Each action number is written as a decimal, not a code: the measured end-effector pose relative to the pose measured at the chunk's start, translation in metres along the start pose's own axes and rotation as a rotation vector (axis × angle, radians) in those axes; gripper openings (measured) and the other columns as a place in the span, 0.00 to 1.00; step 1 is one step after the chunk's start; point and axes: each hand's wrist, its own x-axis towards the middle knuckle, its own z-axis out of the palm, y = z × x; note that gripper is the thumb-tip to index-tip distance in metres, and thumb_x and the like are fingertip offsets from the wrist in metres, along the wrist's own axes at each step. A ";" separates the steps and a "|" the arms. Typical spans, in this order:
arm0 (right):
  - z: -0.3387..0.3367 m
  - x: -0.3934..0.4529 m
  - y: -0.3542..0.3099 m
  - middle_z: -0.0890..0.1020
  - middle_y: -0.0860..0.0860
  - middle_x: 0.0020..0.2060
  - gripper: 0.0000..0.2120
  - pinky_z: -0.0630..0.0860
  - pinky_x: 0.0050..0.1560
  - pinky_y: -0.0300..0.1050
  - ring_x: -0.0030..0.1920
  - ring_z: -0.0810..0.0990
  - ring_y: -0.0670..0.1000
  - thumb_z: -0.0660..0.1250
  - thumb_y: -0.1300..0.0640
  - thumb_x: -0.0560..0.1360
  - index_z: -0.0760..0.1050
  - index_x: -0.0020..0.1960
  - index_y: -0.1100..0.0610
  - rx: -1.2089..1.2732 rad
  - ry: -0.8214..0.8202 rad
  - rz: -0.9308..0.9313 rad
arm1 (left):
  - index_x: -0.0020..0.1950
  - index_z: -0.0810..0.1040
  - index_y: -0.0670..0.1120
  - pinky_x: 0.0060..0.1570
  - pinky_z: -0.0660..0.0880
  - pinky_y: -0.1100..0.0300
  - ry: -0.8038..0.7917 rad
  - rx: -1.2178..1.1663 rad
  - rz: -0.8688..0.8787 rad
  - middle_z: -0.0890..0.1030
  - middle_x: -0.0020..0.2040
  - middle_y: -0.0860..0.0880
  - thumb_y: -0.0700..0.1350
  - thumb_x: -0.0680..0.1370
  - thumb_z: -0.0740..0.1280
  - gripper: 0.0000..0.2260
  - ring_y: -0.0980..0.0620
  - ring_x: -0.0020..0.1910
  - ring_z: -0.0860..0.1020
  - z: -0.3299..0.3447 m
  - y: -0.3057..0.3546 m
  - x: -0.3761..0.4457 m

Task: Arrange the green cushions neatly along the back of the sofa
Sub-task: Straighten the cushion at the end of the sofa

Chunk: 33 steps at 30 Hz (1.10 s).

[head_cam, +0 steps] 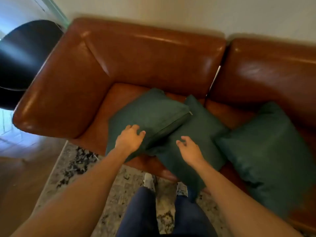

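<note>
Three dark green cushions lie flat on the seat of a brown leather sofa [153,53]. The left cushion [150,112] shows its zip edge and overlaps the middle cushion [196,134]. The right cushion [266,151] lies apart, near the seat's front edge. My left hand [130,139] rests on the near corner of the left cushion, fingers spread. My right hand [189,149] hovers over the middle cushion with its fingers curled and apart, holding nothing.
The sofa's left armrest [56,96] stands beside a round black table [22,62]. A patterned rug [82,168] lies on wooden floor under my legs and shoes [148,182]. A pale wall runs behind the sofa back.
</note>
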 end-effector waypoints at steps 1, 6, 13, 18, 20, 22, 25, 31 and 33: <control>0.003 0.006 -0.003 0.72 0.58 0.70 0.24 0.67 0.65 0.46 0.69 0.71 0.56 0.59 0.49 0.81 0.64 0.75 0.57 0.039 0.001 0.020 | 0.71 0.69 0.47 0.64 0.71 0.45 -0.004 0.006 -0.008 0.71 0.69 0.43 0.58 0.79 0.58 0.24 0.40 0.65 0.73 -0.004 -0.002 0.009; 0.025 0.037 -0.019 0.70 0.56 0.71 0.25 0.67 0.69 0.53 0.69 0.70 0.56 0.60 0.47 0.80 0.63 0.74 0.54 0.404 0.064 0.247 | 0.71 0.69 0.47 0.64 0.71 0.45 -0.063 0.041 -0.030 0.70 0.69 0.42 0.58 0.79 0.59 0.24 0.39 0.64 0.74 -0.020 -0.015 0.067; 0.058 0.076 -0.056 0.69 0.56 0.72 0.27 0.67 0.66 0.58 0.70 0.69 0.58 0.58 0.43 0.80 0.61 0.75 0.53 0.961 0.198 0.482 | 0.71 0.69 0.46 0.63 0.71 0.43 -0.161 0.071 0.085 0.69 0.69 0.42 0.57 0.79 0.59 0.24 0.38 0.65 0.72 -0.033 -0.036 0.135; 0.092 0.090 -0.104 0.73 0.51 0.69 0.27 0.67 0.66 0.56 0.69 0.71 0.55 0.56 0.39 0.79 0.65 0.74 0.50 1.070 0.268 0.406 | 0.73 0.66 0.49 0.65 0.70 0.44 -0.172 0.052 0.209 0.68 0.70 0.45 0.58 0.79 0.59 0.25 0.41 0.67 0.70 -0.051 -0.048 0.143; 0.100 0.089 -0.129 0.74 0.51 0.69 0.25 0.66 0.69 0.56 0.68 0.72 0.54 0.54 0.40 0.80 0.65 0.74 0.50 1.066 0.298 0.327 | 0.74 0.65 0.49 0.65 0.69 0.44 -0.120 0.048 0.254 0.68 0.70 0.45 0.59 0.79 0.58 0.26 0.42 0.68 0.69 -0.065 -0.048 0.145; 0.107 0.091 -0.152 0.75 0.52 0.68 0.24 0.66 0.70 0.56 0.67 0.74 0.53 0.54 0.41 0.81 0.66 0.73 0.50 1.056 0.286 0.253 | 0.74 0.64 0.49 0.66 0.68 0.45 -0.048 0.060 0.285 0.68 0.71 0.46 0.61 0.79 0.58 0.27 0.43 0.68 0.68 -0.081 -0.043 0.149; 0.117 0.100 -0.191 0.74 0.52 0.69 0.24 0.67 0.70 0.56 0.67 0.74 0.53 0.55 0.43 0.81 0.66 0.74 0.51 1.070 0.250 0.169 | 0.74 0.64 0.50 0.65 0.67 0.45 0.052 0.088 0.357 0.68 0.71 0.46 0.63 0.77 0.58 0.29 0.43 0.69 0.68 -0.105 -0.036 0.161; 0.117 0.129 -0.223 0.77 0.54 0.65 0.21 0.72 0.66 0.55 0.63 0.77 0.53 0.56 0.48 0.82 0.68 0.72 0.54 1.126 0.109 0.023 | 0.78 0.55 0.53 0.73 0.58 0.41 0.103 0.328 0.445 0.59 0.78 0.45 0.69 0.73 0.58 0.37 0.42 0.76 0.59 -0.126 -0.029 0.196; 0.113 0.136 -0.210 0.79 0.55 0.62 0.19 0.73 0.64 0.54 0.62 0.78 0.53 0.56 0.48 0.82 0.70 0.70 0.55 1.095 0.100 0.045 | 0.79 0.51 0.53 0.73 0.57 0.39 0.100 0.372 0.426 0.57 0.79 0.44 0.68 0.74 0.59 0.38 0.41 0.77 0.57 -0.127 -0.030 0.210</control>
